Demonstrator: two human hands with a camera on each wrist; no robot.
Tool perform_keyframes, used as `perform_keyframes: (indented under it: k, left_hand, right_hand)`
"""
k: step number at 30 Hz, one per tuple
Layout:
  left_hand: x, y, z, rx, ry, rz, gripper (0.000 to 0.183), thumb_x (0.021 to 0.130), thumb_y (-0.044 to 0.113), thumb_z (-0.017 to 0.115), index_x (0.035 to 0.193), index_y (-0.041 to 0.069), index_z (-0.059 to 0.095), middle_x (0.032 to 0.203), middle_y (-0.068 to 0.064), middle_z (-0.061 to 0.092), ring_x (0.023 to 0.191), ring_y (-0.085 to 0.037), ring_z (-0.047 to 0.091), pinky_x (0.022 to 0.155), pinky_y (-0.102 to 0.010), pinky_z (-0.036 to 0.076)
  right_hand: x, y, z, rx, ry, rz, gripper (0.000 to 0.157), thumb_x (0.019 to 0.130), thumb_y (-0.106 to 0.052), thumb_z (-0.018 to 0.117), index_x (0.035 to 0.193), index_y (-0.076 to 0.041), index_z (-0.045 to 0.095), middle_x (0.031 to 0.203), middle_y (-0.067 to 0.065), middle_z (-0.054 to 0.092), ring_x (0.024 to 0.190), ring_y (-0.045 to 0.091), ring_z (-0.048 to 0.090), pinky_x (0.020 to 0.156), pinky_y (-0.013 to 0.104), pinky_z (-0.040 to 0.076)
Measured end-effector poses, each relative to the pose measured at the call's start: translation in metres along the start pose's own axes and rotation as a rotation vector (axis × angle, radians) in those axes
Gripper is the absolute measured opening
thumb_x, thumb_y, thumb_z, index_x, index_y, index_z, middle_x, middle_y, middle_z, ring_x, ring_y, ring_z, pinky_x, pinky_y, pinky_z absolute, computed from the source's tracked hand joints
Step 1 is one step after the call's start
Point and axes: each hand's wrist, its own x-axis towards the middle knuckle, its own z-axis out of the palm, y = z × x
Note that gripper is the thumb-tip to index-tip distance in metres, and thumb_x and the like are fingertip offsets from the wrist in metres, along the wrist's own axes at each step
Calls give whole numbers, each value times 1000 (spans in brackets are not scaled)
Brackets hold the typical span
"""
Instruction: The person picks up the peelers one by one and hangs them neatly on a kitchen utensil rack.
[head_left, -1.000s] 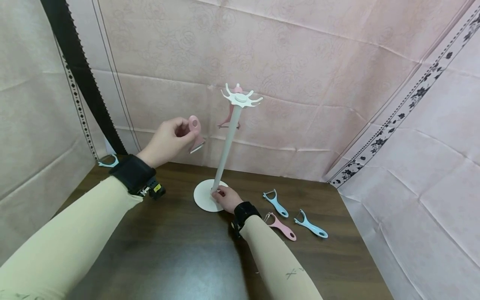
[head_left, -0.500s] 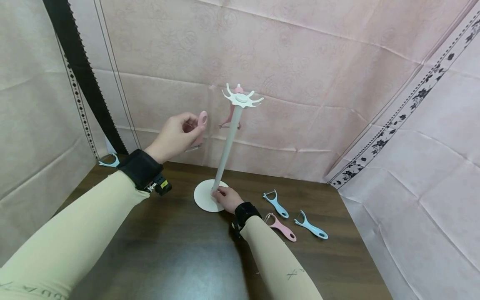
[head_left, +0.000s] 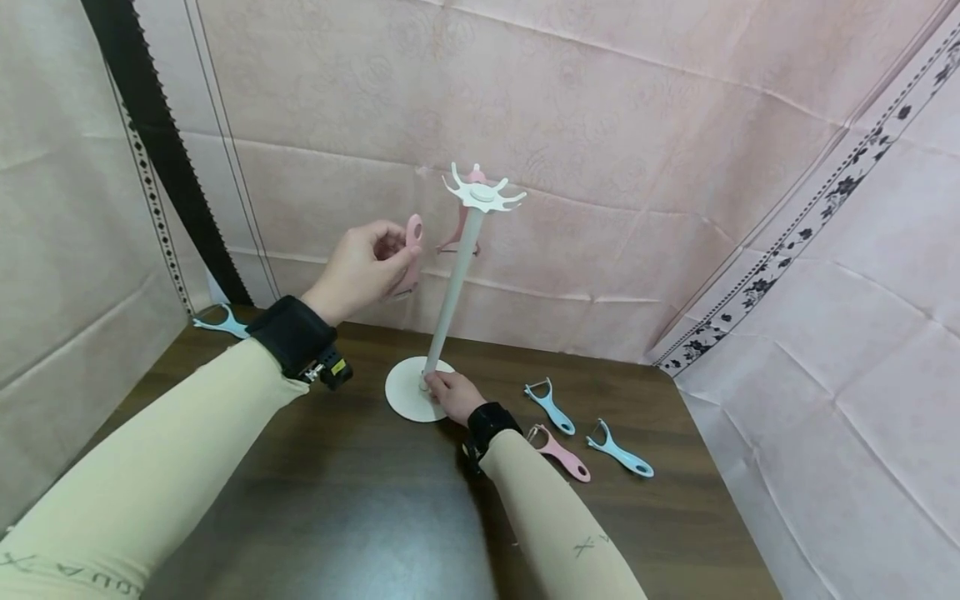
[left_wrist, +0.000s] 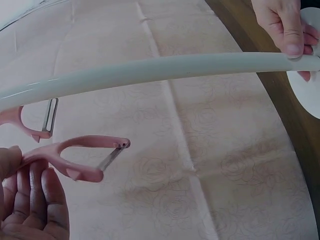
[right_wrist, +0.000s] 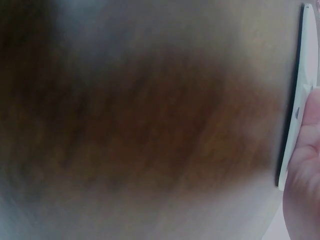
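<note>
Patterned cloth (head_left: 600, 125) hangs beyond both sets of fingers. A dark wood surface (head_left: 360, 483) lies below them. On it, to the right of the right fingers: two blue peelers, a nearer-placed one (head_left: 555, 410) and a farther one (head_left: 621, 454), plus a pink peeler (head_left: 562, 454) by the right wristband (head_left: 495, 423), its blade end partly covered by the sleeve. Another blue peeler (head_left: 234, 327) sits left of the left fingers, its handle end cut off by the left wristband (head_left: 292, 337).

White stand (head_left: 454, 292): round base under the right fingers, pole rising up to the right of the left fingers, curved hooks above them. A hanging pink peeler (head_left: 461, 223) is on the far side of the hooks; from the head camera the pole crosses partly in front of it.

Left hand (head_left: 358, 265): thumb and fingers pinched narrow on the handle of the held pink peeler (left_wrist: 56, 154). Handle ring upward, blade end below the fingertips; peeler just beside the pole, apart from it. Remaining fingers loosely bent.

Right hand (head_left: 455, 397): thumb and fingers closed around the foot of the pole, just above the base. Right wrist view mostly blurred.
</note>
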Motion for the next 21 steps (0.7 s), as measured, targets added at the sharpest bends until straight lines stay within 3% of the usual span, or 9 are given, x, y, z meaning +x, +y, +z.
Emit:
perform_keyframes:
  k: [7, 14, 21]
  left_hand:
    - [9, 9, 4, 12, 64, 22, 24, 97, 28, 60, 109, 8, 64, 87, -4, 60, 73, -19, 51, 58, -29, 42]
    - [21, 28, 4, 5, 157, 64, 27, 96, 26, 61, 112, 4, 64, 93, -5, 63, 78, -16, 54, 67, -27, 46]
    - [32, 45, 3, 6, 182, 71, 30, 97, 27, 60, 118, 7, 64, 98, -2, 65, 83, -10, 58, 76, -24, 49]
  right_hand:
    - [-1, -3, -1, -15, 10, 13, 41, 102, -41, 43, 124, -14, 67, 92, 0, 64, 88, 16, 56, 86, 37, 44]
    - [-1, -5, 2, -11, 22, 28, 42, 101, -42, 43, 122, -15, 67, 86, 1, 59, 86, 18, 53, 81, 36, 40]
    - [-3, -5, 1, -31, 24, 10, 42, 102, -42, 43, 119, -13, 68, 83, 0, 59, 83, 16, 53, 80, 34, 41]
